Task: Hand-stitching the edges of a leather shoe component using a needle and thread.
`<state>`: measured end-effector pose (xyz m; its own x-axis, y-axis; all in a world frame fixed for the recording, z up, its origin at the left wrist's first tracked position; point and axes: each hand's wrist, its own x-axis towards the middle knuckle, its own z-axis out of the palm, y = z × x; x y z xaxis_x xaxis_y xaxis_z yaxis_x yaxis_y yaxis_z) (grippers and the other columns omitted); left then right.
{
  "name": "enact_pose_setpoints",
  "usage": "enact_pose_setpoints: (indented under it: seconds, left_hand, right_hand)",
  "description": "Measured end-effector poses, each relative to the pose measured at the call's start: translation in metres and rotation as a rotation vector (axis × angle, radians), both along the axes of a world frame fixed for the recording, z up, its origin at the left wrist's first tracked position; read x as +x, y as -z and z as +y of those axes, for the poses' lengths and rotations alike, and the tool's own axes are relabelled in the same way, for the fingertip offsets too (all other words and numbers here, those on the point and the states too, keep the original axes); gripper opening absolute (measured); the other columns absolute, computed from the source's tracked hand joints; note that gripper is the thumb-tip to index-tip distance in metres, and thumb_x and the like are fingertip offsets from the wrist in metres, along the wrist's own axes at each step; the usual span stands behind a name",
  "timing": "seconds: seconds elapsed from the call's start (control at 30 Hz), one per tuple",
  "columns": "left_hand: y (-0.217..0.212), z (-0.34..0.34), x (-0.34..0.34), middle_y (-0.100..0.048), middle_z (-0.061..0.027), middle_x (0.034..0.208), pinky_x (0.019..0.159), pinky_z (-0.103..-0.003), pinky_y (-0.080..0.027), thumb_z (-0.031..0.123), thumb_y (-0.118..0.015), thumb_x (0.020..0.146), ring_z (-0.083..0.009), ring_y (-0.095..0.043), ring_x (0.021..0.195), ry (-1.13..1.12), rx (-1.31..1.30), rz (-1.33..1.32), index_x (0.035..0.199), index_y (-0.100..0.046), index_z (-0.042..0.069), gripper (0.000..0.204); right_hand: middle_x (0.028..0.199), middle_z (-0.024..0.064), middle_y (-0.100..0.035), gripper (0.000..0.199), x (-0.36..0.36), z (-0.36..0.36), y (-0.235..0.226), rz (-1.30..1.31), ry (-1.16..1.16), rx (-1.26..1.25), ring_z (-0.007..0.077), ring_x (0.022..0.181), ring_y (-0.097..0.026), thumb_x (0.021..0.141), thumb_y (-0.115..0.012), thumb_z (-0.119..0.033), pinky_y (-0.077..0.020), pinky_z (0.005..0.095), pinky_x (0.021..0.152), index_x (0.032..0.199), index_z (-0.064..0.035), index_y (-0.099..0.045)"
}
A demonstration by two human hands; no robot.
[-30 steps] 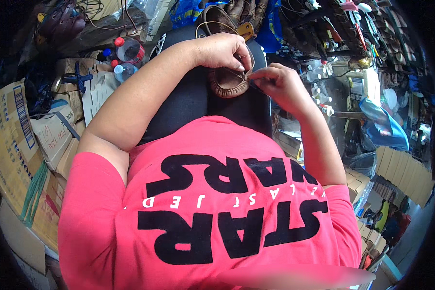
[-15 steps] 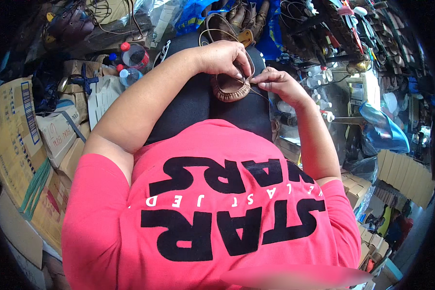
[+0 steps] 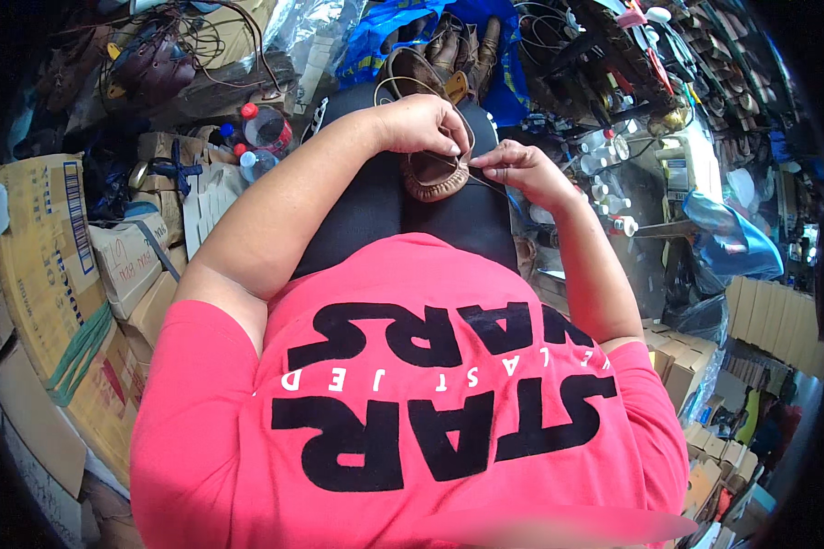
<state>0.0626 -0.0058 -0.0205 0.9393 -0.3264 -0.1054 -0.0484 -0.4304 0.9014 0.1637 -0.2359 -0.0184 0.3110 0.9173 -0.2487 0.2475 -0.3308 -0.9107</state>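
Note:
A brown leather shoe upper (image 3: 437,191) rests over my thighs, its curved end gathered in puckered stitches like a moccasin's toe. My left hand (image 3: 423,125) is closed on its far rim, the fingertips reaching over the edge into the opening. At the shoe's right edge, my right hand (image 3: 527,173) pinches thumb and finger together on a thin strand at the seam. A thin cord (image 3: 395,62) loops up beyond my left hand. The part of the shoe under my left hand is hidden.
A blue bag (image 3: 513,89) with brown shoe forms lies beyond my knees. Plastic bottles (image 3: 267,130) stand to the left, near stacked cardboard boxes (image 3: 50,265). More small bottles (image 3: 604,165), tools and a blue plastic bag (image 3: 728,240) crowd the right side.
My right hand has shifted slightly down and left, staying close to the shoe's edge. My left hand has moved a little lower along the rim. The whole view has shifted slightly.

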Motion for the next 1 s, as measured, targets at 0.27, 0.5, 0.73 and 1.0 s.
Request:
enact_pose_setpoints:
  seconds: [0.27,0.5,0.73,1.0]
  left_hand:
    - [0.003,0.002,0.006,-0.065,-0.0062,0.096,0.086,-0.031,-0.047,0.005,-0.066,0.076,-0.0169,-0.061,0.093,0.053,-0.081,0.103,0.095,-0.071,0.004,0.020]
    - [-0.007,0.001,0.004,-0.064,-0.0062,0.097,0.086,-0.030,-0.046,0.004,-0.066,0.075,-0.0172,-0.060,0.093,0.066,-0.059,0.112,0.096,-0.071,0.005,0.022]
    - [-0.005,0.002,0.003,-0.063,-0.0063,0.096,0.085,-0.030,-0.046,0.003,-0.065,0.075,-0.0170,-0.059,0.093,0.076,-0.071,0.103,0.096,-0.071,0.005,0.022]
    - [-0.008,0.000,0.003,-0.062,-0.0061,0.095,0.085,-0.029,-0.046,0.004,-0.066,0.074,-0.0170,-0.059,0.092,0.067,-0.059,0.123,0.095,-0.071,0.006,0.022]
  right_hand:
    - [0.087,0.0010,-0.061,0.023,-0.019,0.001,-0.019,-0.145,0.071,-0.018,0.0104,0.083,-0.057,0.082,-0.064,0.001,-0.0458,0.0234,0.076,0.102,-0.0092,-0.072]
    - [0.079,0.0025,-0.057,0.025,-0.023,-0.001,-0.022,-0.280,0.070,-0.048,0.0121,0.077,-0.055,0.080,-0.065,0.000,-0.0459,0.0246,0.073,0.100,-0.0125,-0.073]
    - [0.078,0.0028,-0.057,0.026,-0.026,-0.003,-0.022,-0.278,0.090,-0.024,0.0128,0.075,-0.055,0.079,-0.065,0.000,-0.0463,0.0257,0.072,0.100,-0.0128,-0.073]
    - [0.082,0.0053,-0.060,0.024,-0.027,0.000,-0.017,-0.247,0.108,-0.017,0.0150,0.077,-0.060,0.079,-0.065,-0.001,-0.0486,0.0264,0.072,0.099,-0.0123,-0.073]
